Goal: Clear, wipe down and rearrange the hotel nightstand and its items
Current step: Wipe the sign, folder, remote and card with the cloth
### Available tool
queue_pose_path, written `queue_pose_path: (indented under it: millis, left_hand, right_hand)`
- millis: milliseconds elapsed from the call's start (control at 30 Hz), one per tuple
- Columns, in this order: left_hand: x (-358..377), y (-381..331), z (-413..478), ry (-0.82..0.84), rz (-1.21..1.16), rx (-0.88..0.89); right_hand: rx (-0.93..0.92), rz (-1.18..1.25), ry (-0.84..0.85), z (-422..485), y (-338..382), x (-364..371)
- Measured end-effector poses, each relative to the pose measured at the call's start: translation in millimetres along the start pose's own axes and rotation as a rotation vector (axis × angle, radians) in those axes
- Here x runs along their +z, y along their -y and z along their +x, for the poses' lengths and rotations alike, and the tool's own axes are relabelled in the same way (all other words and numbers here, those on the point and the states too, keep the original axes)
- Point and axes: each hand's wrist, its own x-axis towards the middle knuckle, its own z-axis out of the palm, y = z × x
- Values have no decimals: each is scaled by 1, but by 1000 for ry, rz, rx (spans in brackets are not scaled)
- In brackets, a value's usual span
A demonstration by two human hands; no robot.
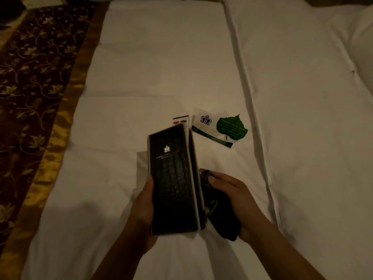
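Note:
A black crocodile-textured folder [171, 178] with a silver crown logo is held above the white bed [161, 67], slightly open along its right side. My left hand [142, 205] grips its left edge, thumb on the cover. My right hand [232, 197] holds a dark cloth [222, 219] against the folder's right edge. On the bed beyond the folder lie a white card with a crown emblem [203, 122], a green leaf-shaped card [232, 127] overlapping it, and a small card with red and grey marks [180, 120], partly hidden by the folder.
A dark floral bed runner with a gold border [36, 77] crosses the bed at the left. The folded duvet edge [248, 87] runs as a ridge to the right, with a pillow [363, 47] at the far right. The nightstand is out of view.

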Motion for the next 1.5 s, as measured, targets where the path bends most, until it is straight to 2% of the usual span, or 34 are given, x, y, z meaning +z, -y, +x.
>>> queue_pose_path:
  millis: [100, 233, 300, 367, 467, 567, 633, 767, 833, 933, 1033, 1100, 1233, 1367, 1500]
  left_hand:
    - [5, 6, 0, -1, 80, 11]
    - [14, 1, 0, 36, 280, 323]
    - [24, -5, -1, 26, 394, 390]
    - [31, -7, -3, 49, 366, 313]
    - [34, -7, -8, 180, 44, 45]
    - [35, -5, -9, 293, -90, -67]
    - [33, -4, -8, 261, -102, -93]
    - [28, 1, -9, 228, -23, -157]
    - [28, 3, -9, 262, -33, -183]
    - [28, 2, -6, 294, 17, -197]
    - [28, -5, -6, 327, 42, -158]
    - [28, -8, -3, 333, 11, -155]
    - [26, -8, 11, 236, -9, -189]
    - [35, -16, 16, 311, -132, -145]
    - [38, -28, 18, 435, -220, -144]
  right_hand:
    - [-72, 14, 53, -3, 1, 6]
    - [-153, -47, 17, -10, 3, 10]
    - [-187, -122, 40, -15, 1, 16]
    - [-284, -256, 51, -19, -2, 23]
    - [-475, -501, 23, -20, -5, 28]
    - [-519, -679, 46, -19, -6, 29]
    - [-558, -713, 9, -14, -5, 28]
    - [-609, -720, -271, 3, 2, 21]
    - [-701, -723, -244, 3, 7, 23]
    - [-859, -926, -174, 10, 17, 26]
    - [-746, -895, -350, 31, 32, 14]
    - [-665, -902, -409, 35, 29, 6]
    - [-690, -961, -256, 15, 3, 10]
    - [-697, -955, -275, 0, -7, 19]
    - [-876, -1096, -108, -27, -20, 29]
